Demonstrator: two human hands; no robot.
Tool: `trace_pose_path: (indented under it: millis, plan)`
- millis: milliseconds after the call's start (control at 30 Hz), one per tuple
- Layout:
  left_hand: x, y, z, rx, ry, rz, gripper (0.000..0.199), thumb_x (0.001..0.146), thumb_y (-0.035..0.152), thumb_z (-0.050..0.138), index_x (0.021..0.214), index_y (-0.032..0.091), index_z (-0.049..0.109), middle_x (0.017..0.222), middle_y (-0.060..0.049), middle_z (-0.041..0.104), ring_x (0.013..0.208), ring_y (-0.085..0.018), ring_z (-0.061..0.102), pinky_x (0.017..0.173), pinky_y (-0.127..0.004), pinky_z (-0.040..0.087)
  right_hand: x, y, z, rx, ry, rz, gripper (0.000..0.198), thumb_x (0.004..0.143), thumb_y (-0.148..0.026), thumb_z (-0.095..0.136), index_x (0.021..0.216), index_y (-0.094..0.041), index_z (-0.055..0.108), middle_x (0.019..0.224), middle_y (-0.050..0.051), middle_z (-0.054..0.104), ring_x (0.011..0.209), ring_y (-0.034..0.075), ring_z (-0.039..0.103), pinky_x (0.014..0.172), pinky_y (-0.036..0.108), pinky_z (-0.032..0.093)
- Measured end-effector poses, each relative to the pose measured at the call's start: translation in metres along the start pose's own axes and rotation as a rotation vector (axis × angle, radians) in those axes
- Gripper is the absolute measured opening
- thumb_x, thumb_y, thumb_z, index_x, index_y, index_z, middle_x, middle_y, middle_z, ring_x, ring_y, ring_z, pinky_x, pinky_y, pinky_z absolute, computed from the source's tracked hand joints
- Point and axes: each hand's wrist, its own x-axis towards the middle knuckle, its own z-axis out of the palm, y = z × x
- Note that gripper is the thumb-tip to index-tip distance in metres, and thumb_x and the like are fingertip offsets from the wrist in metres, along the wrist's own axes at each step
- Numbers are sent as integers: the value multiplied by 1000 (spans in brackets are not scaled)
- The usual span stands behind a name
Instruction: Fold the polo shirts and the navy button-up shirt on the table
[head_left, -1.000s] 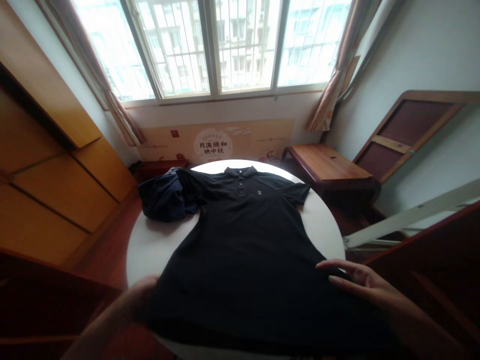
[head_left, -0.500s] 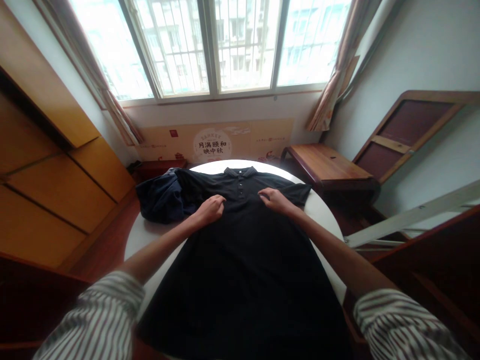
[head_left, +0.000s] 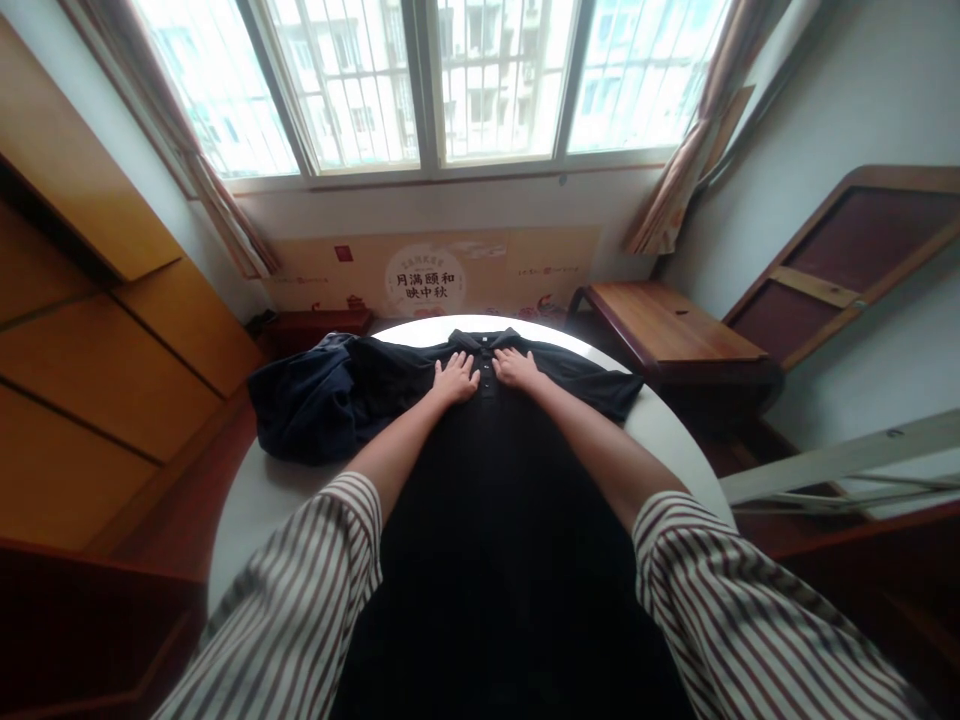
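A black polo shirt (head_left: 510, 520) lies spread front side up on a white round table (head_left: 247, 500), its collar at the far edge and its hem toward me. My left hand (head_left: 455, 380) rests flat on the upper chest, left of the button placket, with fingers spread. On the other side of the placket, my right hand (head_left: 516, 370) lies just below the collar, its fingers stretched out on the fabric. Neither hand grips the cloth. A bunched dark navy garment (head_left: 304, 405) sits left of the shirt, against its left sleeve.
Beyond the table on the right stands a low wooden table (head_left: 675, 325), with a wooden-framed panel (head_left: 817, 260) leaning behind it. Yellow-brown cabinets (head_left: 82, 400) line the left side. A barred window (head_left: 427, 90) and a printed banner (head_left: 330, 260) are ahead.
Both hands have moved forward toward the collar and closer together. Their fingers, curled half a second ago, are now stretched out flat on the shirt. The view has shifted slightly.
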Motion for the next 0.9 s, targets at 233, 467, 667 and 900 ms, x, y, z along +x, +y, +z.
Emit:
trace_pose_path:
  millis: [233, 467, 667, 900]
  plan:
    - [19, -3, 1, -11, 28, -29, 62, 99, 44, 23, 155, 19, 28, 164, -9, 19, 151, -29, 14, 119, -62, 9, 23, 1, -9, -9, -4, 9, 49, 104, -32, 20, 145, -13, 40, 157, 17, 34, 146, 31, 24, 114, 63, 16]
    - [16, -3, 2, -15, 55, -28, 61, 98, 43, 27, 154, 19, 30, 163, -9, 22, 151, -29, 16, 119, -61, 10, -20, -22, 2, -30, 59, 43, 56, 103, -31, 18, 150, -4, 31, 160, 23, 24, 148, 33, 19, 116, 59, 17]
    - [12, -2, -1, -17, 85, -19, 59, 98, 43, 30, 152, 19, 35, 161, -10, 27, 149, -28, 21, 119, -59, 13, -139, -25, 19, -59, 31, -75, 61, 102, -48, 26, 156, -18, 29, 164, 12, 17, 150, 31, 13, 119, 55, 12]
    - [-14, 12, -11, 23, 269, 20, 46, 96, 27, 36, 134, 12, 55, 154, -14, 40, 144, -26, 31, 118, -41, 25, -287, -18, 21, -27, 41, -225, 63, 101, -55, 32, 156, -26, 27, 163, 11, 17, 150, 33, 13, 116, 63, 14]
